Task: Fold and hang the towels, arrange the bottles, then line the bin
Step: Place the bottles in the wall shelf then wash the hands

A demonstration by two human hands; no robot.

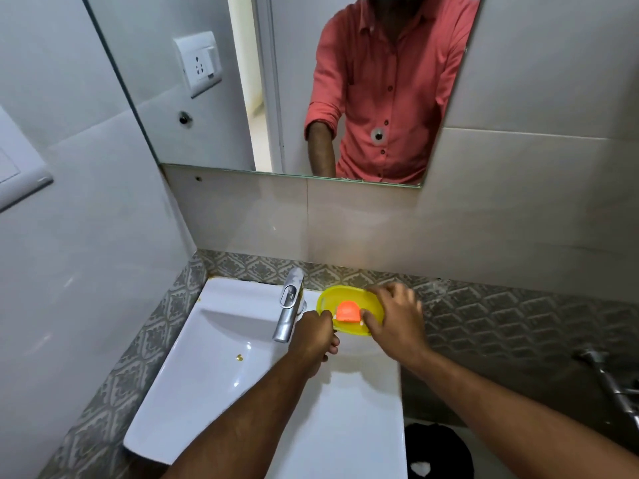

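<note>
A yellow oval soap dish [345,299] sits on the back right corner of the white sink [221,344], with a small orange piece [348,312] lying in it. My left hand [316,335] grips the dish's near left rim. My right hand [396,316] holds its right side, thumb by the orange piece and fingers over the far rim. No towels or bottles are in view. A black bin [437,454] stands on the floor at the lower right, partly hidden by my right forearm.
A chrome tap [289,311] stands just left of the dish, close to my left hand. A mirror [276,81] above reflects a person in a red shirt. A patterned grey counter [501,326] runs rightward. Metal wall taps [612,382] jut out at the right edge.
</note>
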